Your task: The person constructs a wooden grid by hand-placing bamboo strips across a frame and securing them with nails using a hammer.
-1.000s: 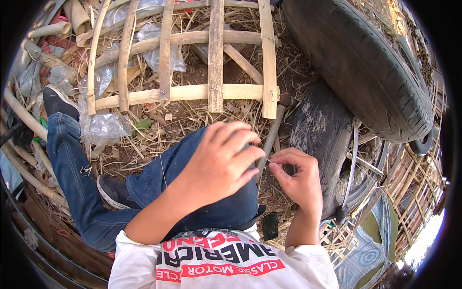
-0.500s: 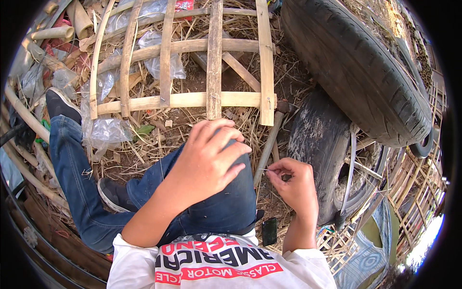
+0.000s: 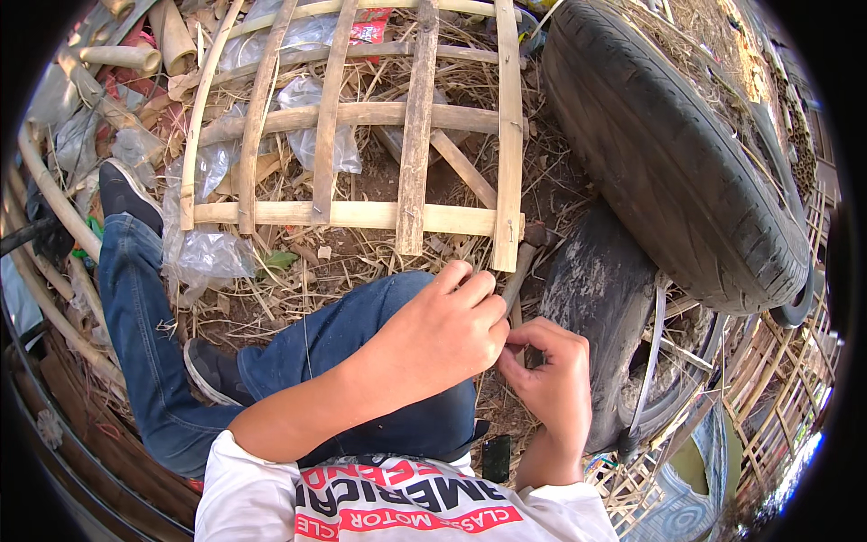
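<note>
Just beyond both hands I've got the bamboo lattice (image 3: 361, 214), one slat end near the fingers of the left hand (image 3: 452, 321), with a tyre (image 3: 677, 172) farther out to their right. Versus half a second ago, left has gone from loosely spread to curled and now overlaps the right hand (image 3: 557, 370) in view. Right thumb and index are bent pinch-wise, but the thin piece they held is hidden; can't tell what either grips.

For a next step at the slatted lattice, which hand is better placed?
Probably the left hand: its raised fingers show just below the lattice's near edge, while the right hand sits lower in the picture, farther from it.
</note>
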A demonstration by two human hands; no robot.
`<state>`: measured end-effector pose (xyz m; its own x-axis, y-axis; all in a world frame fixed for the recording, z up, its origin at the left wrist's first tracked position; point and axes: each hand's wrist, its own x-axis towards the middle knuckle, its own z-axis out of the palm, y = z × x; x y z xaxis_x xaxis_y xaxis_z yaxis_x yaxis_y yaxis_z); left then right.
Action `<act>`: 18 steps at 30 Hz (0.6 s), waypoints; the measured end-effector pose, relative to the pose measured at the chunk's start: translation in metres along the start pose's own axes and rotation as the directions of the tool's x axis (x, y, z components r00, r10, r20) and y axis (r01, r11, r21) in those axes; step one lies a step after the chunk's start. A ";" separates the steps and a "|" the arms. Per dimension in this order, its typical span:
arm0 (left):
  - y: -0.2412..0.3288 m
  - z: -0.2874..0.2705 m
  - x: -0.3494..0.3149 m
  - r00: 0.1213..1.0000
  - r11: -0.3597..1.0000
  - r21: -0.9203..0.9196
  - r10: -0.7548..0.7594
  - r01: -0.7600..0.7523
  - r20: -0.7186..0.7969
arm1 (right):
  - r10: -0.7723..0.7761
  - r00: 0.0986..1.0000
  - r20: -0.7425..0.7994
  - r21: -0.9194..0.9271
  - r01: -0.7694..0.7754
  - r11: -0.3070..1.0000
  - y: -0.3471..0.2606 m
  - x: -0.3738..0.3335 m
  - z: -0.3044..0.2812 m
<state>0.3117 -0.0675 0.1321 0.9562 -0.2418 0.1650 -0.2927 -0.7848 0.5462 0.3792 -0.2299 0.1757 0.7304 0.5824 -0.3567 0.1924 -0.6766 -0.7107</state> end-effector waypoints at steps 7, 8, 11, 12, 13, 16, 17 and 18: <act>-0.039 0.001 0.003 0.989 0.969 -0.232 -0.107 0.081 -0.100 | 0.031 1.000 -0.002 0.102 -0.030 0.994 0.011 0.013 0.004; -0.051 -0.006 0.004 0.976 0.951 -0.292 -0.151 0.101 -0.157 | 0.004 0.999 0.042 0.076 -0.007 0.997 0.020 0.013 0.003; -0.102 -0.011 0.001 0.853 0.859 -0.446 -0.414 0.250 -0.319 | 0.049 0.989 0.140 -0.173 -0.024 0.985 0.040 0.016 0.009; -0.116 -0.007 0.002 0.792 0.818 -0.498 -0.495 0.287 -0.357 | 0.007 0.982 0.189 -0.186 0.029 0.982 0.046 0.018 0.008; -0.127 -0.005 0.006 0.720 0.771 -0.551 -0.576 0.320 -0.388 | -0.006 0.990 0.144 -0.102 0.021 0.995 0.045 0.024 0.010; -0.149 0.002 0.027 0.647 0.706 -0.598 -0.664 0.379 -0.374 | -0.032 0.999 -0.019 0.142 0.034 0.989 0.022 0.045 0.009; -0.157 0.007 0.033 0.648 0.710 -0.592 -0.662 0.382 -0.376 | -0.058 0.997 -0.055 0.183 0.067 0.981 0.011 0.061 0.006; -0.165 0.011 0.037 0.647 0.714 -0.582 -0.662 0.389 -0.380 | -0.153 0.980 -0.124 0.223 0.178 0.959 0.005 0.082 0.009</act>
<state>0.3951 0.0471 0.0388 0.8129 0.5796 0.0572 0.1641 -0.3222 0.9324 0.4343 -0.1814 0.1375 0.7681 0.6185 -0.1658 0.1683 -0.4449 -0.8796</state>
